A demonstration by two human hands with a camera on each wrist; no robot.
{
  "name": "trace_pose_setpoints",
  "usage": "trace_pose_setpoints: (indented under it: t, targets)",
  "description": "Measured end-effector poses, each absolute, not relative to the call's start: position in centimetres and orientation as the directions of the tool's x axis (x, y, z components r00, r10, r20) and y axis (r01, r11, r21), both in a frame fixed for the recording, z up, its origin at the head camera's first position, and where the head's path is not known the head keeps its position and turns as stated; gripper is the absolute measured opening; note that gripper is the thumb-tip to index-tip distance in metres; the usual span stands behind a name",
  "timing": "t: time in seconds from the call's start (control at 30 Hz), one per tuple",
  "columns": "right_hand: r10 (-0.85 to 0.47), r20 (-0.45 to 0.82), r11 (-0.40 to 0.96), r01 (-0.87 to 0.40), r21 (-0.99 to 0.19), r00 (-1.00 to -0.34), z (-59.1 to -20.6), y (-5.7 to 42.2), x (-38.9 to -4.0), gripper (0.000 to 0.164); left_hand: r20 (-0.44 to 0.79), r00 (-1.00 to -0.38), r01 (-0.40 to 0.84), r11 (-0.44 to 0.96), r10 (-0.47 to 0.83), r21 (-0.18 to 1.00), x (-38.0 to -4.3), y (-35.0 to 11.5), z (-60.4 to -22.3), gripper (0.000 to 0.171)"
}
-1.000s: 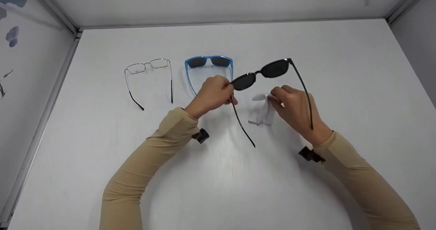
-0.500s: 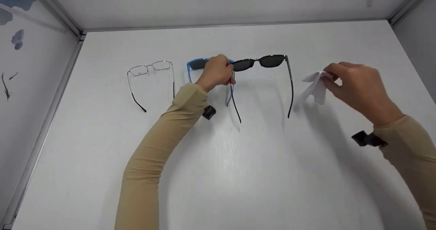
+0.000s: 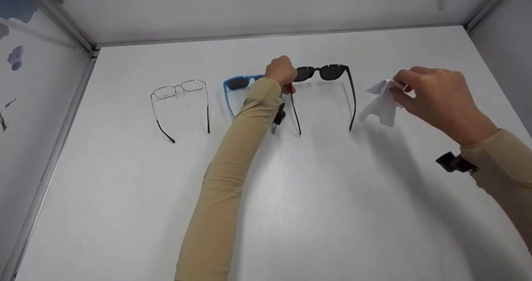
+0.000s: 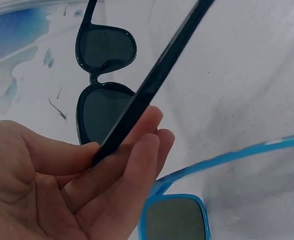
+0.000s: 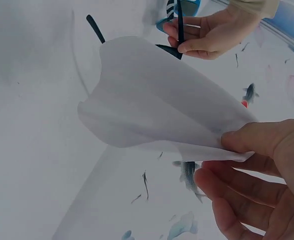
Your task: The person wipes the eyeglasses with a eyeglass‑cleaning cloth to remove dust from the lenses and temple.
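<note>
My left hand (image 3: 281, 71) pinches black-framed sunglasses (image 3: 332, 72) at the corner where the left temple arm meets the front. In the left wrist view, thumb and fingers grip that temple arm (image 4: 157, 75), and the dark lenses (image 4: 106, 49) face up beyond. Blue-framed sunglasses (image 3: 238, 83) lie just left of this hand, partly hidden behind it and the sleeve. My right hand (image 3: 436, 100) pinches a white cloth (image 3: 386, 106) between thumb and fingers, off to the right of the black sunglasses. The cloth hangs down loosely.
Thin metal-framed eyeglasses (image 3: 178, 89) with dark temple tips lie at the left on the white table (image 3: 124, 198). Pale walls (image 3: 187, 13) with painted flowers and fish stand at the back and sides.
The left hand has carried the black sunglasses back and up the table, beside the blue pair. The right hand has moved away to the right with the white cloth.
</note>
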State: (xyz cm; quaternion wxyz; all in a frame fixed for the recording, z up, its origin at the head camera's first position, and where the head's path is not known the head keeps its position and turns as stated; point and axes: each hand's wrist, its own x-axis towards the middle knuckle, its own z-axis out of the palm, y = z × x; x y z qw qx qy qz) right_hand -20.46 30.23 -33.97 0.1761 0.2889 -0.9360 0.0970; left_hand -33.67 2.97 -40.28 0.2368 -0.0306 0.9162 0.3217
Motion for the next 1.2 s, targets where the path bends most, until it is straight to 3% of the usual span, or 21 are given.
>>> trace_pose_setpoints:
  t: [0.4, 0.63, 0.77, 0.93, 1.07, 1.2]
  targets:
    - [-0.527, 0.362, 0.809, -0.585, -0.066, -0.769, -35.7, 30.7, -20.1, 0.013, -0.321, -0.937, -0.033, 0.878, 0.140, 0.478, -31.8, 3.6, -40.0, 0.030]
    - [-0.530, 0.369, 0.801, -0.593, -0.078, -0.764, -35.6, 30.7, -20.1, 0.016, -0.269, -0.956, -0.032, 0.868, 0.118, 0.495, -31.0, 2.3, -38.2, 0.015]
    - [-0.533, 0.362, 0.798, -0.596, -0.086, -0.765, -35.7, 30.6, -20.1, 0.016, -0.283, -0.947, -0.016, 0.859, 0.151, 0.512, -30.4, 1.3, -37.0, 0.017]
    - [-0.540, 0.341, 0.797, -0.598, -0.085, -0.769, -35.7, 30.9, -20.0, 0.016, -0.219, -0.954, 0.095, 0.902, 0.203, 0.420, -29.3, -0.4, -36.1, 0.024]
    - [-0.554, 0.190, 0.807, -0.579, -0.115, -0.811, -35.5, 31.2, -20.0, 0.015, -0.144, -0.959, 0.194, 0.937, 0.244, 0.292, -27.8, -1.7, -36.2, 0.020]
    - [-0.539, -0.057, 0.832, -0.521, -0.191, -0.841, -35.6, 31.3, -20.6, 0.017, -0.116, -0.953, 0.253, 0.944, 0.281, 0.211, -26.5, -3.3, -36.9, 0.048]
